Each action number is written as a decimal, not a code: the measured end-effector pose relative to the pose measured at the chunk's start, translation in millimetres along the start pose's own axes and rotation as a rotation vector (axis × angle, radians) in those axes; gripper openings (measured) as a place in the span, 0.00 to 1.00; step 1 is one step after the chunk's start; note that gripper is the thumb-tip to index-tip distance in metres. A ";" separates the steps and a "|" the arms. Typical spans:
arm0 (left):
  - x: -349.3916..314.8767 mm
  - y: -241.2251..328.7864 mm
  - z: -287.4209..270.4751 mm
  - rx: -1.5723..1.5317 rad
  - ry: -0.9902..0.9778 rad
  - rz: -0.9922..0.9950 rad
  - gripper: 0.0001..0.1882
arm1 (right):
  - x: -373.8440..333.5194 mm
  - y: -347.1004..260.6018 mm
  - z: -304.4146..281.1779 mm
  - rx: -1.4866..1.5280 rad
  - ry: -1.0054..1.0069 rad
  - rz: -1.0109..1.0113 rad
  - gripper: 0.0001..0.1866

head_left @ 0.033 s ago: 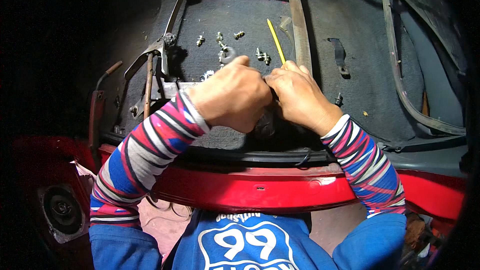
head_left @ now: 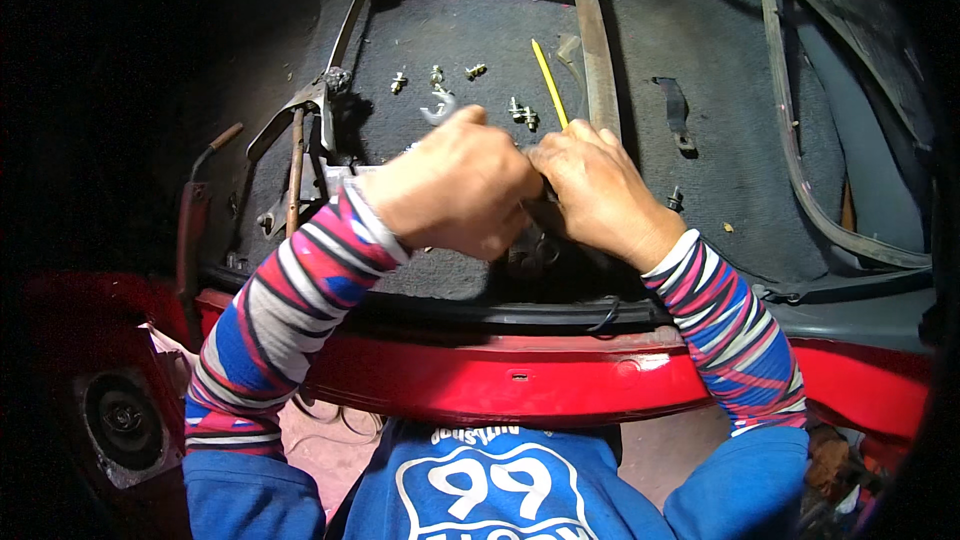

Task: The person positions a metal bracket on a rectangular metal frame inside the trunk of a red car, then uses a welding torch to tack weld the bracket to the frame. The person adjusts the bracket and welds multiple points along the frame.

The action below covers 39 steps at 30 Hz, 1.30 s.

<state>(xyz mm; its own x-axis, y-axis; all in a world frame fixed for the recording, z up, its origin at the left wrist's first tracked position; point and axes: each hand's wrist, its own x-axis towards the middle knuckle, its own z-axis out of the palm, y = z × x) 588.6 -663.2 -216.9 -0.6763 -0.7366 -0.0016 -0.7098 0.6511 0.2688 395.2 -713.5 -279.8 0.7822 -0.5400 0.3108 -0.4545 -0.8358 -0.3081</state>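
My left hand is closed in a fist around a wrench. Past its knuckles shows the wrench's grey curved jaw; the handle is hidden in the fist. Touching it, my right hand is closed, fingers bent down over something dark that I cannot make out. A yellow pencil-like stick runs out from behind the right fingers; whether they hold it cannot be seen. Both hands are over the near side of a metal frame lying on grey carpet. Inside the frame lie several bolts with nuts.
A red body sill with a black rubber strip crosses in front of me. At left are a lever and a rusty rod. A strap with a metal tab and a bolt lie right of the frame. A round speaker is lower left.
My left fist and the wrench have turned slightly; the wrench's visible end has shifted a little to the left. The right hand has stayed nearly in place.
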 end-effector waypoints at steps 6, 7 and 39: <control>-13.6 -5.5 -24.7 -0.535 0.070 -0.179 0.13 | 4.3 -5.2 -69.5 0.121 0.254 -0.141 0.18; -13.9 -6.6 -28.4 -0.818 0.025 -0.179 0.13 | 3.2 -7.3 -85.3 0.315 0.105 -0.144 0.20; -83.2 22.0 21.6 -0.530 -0.262 -0.487 0.21 | -10.3 -8.7 -33.1 0.276 -0.382 -0.167 0.08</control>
<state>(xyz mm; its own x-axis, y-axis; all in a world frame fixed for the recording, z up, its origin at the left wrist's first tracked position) 625.0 -583.6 -231.6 -0.3826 -0.8076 -0.4489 -0.7953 0.0405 0.6049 377.0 -704.0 -250.6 0.9583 -0.2829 0.0401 -0.2207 -0.8220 -0.5250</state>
